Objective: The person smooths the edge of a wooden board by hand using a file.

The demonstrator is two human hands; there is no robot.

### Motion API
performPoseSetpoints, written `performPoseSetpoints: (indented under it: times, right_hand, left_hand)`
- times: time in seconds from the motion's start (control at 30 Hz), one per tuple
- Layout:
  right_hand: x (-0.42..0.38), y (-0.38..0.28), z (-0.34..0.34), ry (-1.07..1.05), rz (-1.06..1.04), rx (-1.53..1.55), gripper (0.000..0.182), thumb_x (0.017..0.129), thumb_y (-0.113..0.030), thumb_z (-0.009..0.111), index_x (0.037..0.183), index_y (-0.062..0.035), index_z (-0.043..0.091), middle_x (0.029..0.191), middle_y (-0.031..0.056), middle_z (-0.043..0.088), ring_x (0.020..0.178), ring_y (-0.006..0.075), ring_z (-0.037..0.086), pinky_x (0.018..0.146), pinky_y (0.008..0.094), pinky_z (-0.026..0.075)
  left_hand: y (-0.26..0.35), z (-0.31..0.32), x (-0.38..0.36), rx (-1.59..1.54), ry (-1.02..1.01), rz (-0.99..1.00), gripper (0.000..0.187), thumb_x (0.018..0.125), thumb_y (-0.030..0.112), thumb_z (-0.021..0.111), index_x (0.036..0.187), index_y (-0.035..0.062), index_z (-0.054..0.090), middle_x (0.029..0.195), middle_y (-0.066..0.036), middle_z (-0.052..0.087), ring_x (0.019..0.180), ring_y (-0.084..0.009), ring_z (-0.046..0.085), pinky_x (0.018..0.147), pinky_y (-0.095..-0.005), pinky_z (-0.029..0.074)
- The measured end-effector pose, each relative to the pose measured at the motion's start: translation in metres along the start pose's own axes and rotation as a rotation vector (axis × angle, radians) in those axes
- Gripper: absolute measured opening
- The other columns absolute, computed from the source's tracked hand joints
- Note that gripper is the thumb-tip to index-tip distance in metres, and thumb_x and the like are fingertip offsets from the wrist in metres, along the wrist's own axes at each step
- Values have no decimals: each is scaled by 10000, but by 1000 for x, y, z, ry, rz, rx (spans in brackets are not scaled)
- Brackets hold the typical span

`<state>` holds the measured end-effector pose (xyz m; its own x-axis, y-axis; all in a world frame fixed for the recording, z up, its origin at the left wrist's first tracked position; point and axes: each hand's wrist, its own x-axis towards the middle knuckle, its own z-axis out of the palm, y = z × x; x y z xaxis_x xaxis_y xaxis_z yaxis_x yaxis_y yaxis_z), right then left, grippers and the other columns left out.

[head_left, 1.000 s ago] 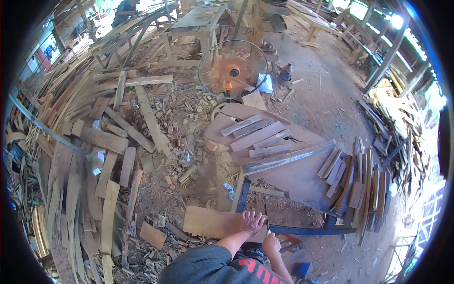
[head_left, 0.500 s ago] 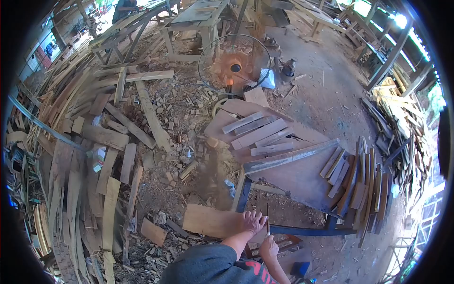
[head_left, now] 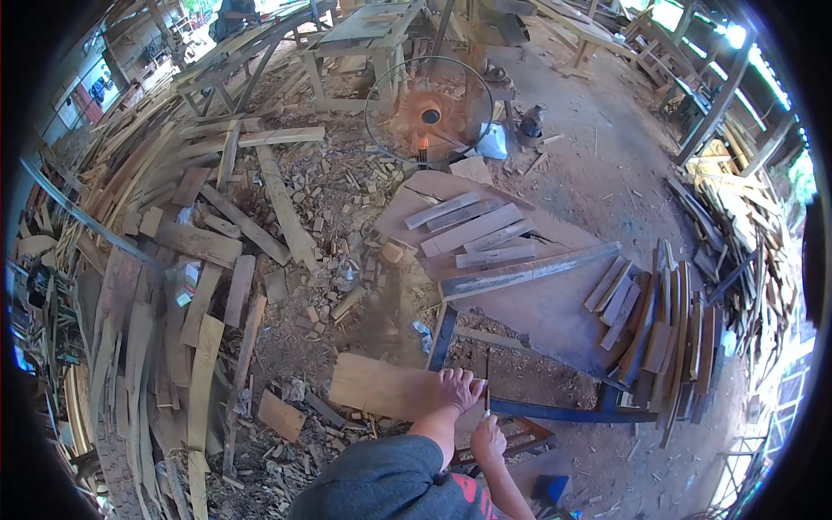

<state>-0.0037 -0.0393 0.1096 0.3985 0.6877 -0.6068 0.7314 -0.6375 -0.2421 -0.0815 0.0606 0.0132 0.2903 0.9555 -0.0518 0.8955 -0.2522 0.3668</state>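
Note:
A wide, pale wooden board (head_left: 377, 387) lies at the lower middle. My left hand (head_left: 459, 389) is on its right part, fingers bent over the far edge near the right end. Just below and to the right, my right hand (head_left: 489, 441) is closed around the light handle of a thin tool (head_left: 487, 381). The tool's narrow dark blade points away from me, upright in view beside the board's right end. The blade's exact kind and its contact with the board are too small to tell.
A blue metal frame (head_left: 563, 411) runs right of my hands. Beyond it, a brown panel (head_left: 520, 321) bears short slats (head_left: 472, 234) and stacked curved pieces (head_left: 667, 334). Long planks (head_left: 139, 347) are piled left. A round wire guard (head_left: 431, 62) stands ahead.
The view has shifted slightly. Both hands and the tool appear a little further left and up in the view. Their grips look the same.

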Motion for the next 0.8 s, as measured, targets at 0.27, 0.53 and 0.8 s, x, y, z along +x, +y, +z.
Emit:
performPoseSetpoints:
  times: [0.27,0.53,0.8]
  right_hand:
    - [-1,3,1,-23,-3,79,239,927,-205,480,1049,-2,449,978,302,635,953,462,624,834,528,489]
    - [4,-7,-9,-8,-10,46,221,888,-142,507,1049,-6,443,978,288,640,943,454,630,823,524,493]
    - [9,-5,0,3,12,26,210,889,-149,515,1028,-6,446,934,286,645,908,449,640,792,518,505]
  left_hand:
    - [-1,2,-1,-20,13,-1,450,884,541,475,920,127,648,964,-110,615,1001,-290,540,945,-444,326]
    - [1,-3,3,-16,24,-74,450,888,539,472,935,126,646,1001,-113,605,1018,-295,530,952,-444,324]
    - [-1,2,4,-2,45,-63,413,906,520,467,943,152,650,1008,-95,606,1002,-297,524,935,-454,325]
